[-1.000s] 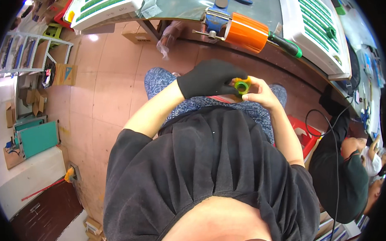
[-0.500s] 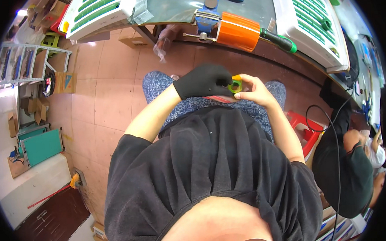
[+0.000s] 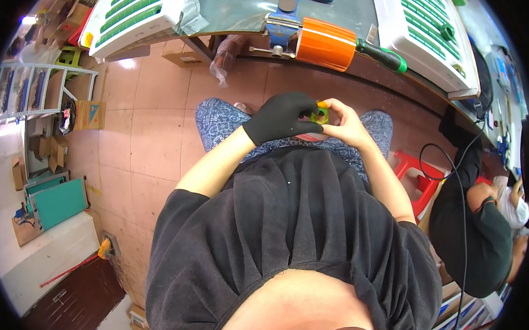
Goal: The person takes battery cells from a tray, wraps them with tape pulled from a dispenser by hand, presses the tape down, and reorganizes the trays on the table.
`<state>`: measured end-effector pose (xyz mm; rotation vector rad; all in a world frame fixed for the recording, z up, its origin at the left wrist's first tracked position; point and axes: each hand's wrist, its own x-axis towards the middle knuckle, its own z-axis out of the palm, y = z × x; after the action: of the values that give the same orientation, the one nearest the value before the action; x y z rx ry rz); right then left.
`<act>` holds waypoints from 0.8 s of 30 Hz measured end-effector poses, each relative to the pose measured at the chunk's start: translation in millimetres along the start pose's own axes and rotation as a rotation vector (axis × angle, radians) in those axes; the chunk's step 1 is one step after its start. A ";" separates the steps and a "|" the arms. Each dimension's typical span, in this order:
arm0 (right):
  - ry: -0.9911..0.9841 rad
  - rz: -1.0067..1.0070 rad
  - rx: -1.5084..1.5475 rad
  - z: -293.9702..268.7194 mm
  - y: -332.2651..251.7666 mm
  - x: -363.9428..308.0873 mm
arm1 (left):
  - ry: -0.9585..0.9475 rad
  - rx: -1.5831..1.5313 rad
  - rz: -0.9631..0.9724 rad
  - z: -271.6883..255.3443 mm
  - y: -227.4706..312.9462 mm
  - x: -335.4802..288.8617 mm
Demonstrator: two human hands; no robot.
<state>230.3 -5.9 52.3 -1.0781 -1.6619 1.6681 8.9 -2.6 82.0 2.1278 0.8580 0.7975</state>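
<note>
My left hand [image 3: 281, 118], in a black glove, is closed with its fingertips at a small green ring-shaped part [image 3: 321, 116] above my lap. My bare right hand [image 3: 346, 125] pinches the same part from the other side, thumb below and fingers above. A yellow-orange cover [image 3: 321, 104] shows at a fingertip of the right hand. Under the hands, something flat and reddish [image 3: 311, 137] lies on my lap, mostly hidden.
On the bench ahead, a blue vise [image 3: 283, 27] holds an orange cylinder [image 3: 327, 43] beside a green-black handle [image 3: 384, 56]. White trays of green parts stand left [image 3: 131, 23] and right [image 3: 430, 34]. A red stool [image 3: 417, 182] and another person [image 3: 474, 238] are at my right.
Both hands have shifted slightly, the left one a little right and closer to the right hand. The green part has tilted between the fingers.
</note>
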 end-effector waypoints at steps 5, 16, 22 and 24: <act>0.022 -0.023 -0.012 5.6 1.9 1.0 | 0.048 0.024 0.040 6.9 -16.4 -7.6; 0.262 -0.142 -0.322 20.0 1.8 5.5 | 0.156 -0.033 -0.071 10.9 -12.7 -7.3; 0.344 -0.176 -0.384 23.0 1.2 5.9 | 0.178 -0.104 -0.158 12.5 -11.8 -7.2; 0.394 -0.188 -0.406 24.5 7.6 7.2 | 0.197 -0.076 -0.160 14.0 -6.1 -3.9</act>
<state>207.2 -14.0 41.6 -1.2912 -1.8022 0.9444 15.0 -7.4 68.2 1.9090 1.0689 0.9511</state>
